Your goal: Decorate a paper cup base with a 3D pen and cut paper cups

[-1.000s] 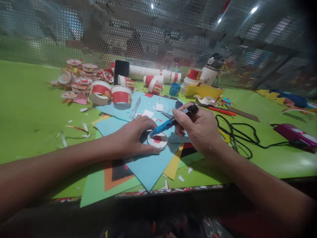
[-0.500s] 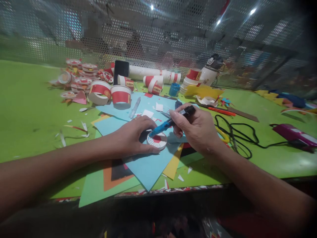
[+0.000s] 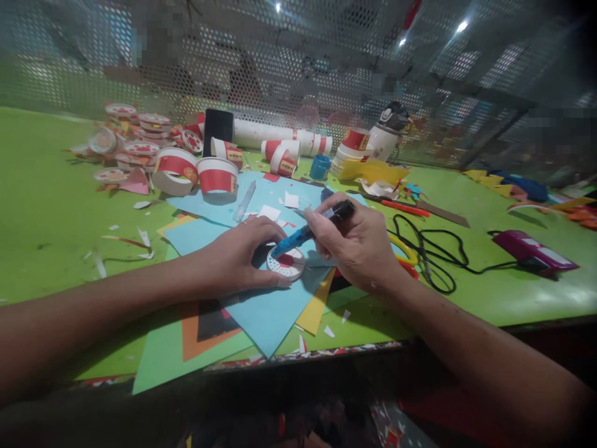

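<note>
Mid-frame | left hand (image 3: 239, 254) clasps white disc (image 3: 293, 267) | right hand (image 3: 358, 239) grips blue marker (image 3: 296, 239), apparently dotting | next stroke probably wants steadiness (fiddly stuff)

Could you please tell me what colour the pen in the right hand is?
The pen is blue toward its tip and black at its upper end; head view.

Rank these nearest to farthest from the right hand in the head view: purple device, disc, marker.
1. Marker, held in the right hand.
2. Disc, to the left, at the marker's tip.
3. Purple device, well to the right.
</note>
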Motion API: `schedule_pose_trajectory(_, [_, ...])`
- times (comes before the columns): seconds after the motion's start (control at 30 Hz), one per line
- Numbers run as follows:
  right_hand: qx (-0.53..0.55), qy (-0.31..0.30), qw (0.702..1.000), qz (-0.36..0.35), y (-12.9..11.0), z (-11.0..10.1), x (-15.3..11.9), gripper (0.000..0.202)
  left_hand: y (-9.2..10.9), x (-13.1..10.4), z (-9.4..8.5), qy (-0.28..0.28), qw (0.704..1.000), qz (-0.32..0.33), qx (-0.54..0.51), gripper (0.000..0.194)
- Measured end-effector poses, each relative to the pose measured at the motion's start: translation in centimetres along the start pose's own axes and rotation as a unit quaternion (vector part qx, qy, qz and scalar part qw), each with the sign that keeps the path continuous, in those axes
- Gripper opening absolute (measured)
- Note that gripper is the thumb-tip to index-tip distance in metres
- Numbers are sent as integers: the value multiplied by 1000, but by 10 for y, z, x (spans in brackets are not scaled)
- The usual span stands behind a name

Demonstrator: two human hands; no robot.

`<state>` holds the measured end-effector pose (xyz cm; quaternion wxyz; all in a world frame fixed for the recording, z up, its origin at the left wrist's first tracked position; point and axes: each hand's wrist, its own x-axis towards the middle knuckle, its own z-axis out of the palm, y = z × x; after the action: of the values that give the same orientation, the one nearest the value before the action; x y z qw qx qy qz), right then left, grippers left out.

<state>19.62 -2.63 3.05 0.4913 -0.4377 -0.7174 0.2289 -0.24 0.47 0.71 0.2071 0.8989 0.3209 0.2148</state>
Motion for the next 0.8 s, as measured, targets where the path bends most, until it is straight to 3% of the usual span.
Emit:
schedule_pose_trajectory(0.1, [15,20,1000,16,-1,-3,1,23,0,0,0,-2,1000,-6,4,46])
schedule_pose_trajectory(0.27, [144,99,984,30,0,-11,5,22,2,0,0,-6,1000,-13,-1,47])
schedule_pose_trajectory(0.57, [264,117,954,87,7,-12,16,24,-1,-2,4,11,1000,2,-12,48])
schedule_pose_trajectory(0.8, [291,68,946,123,9,-9,16,23,3,-3,4,20,1000,-12,-14,56])
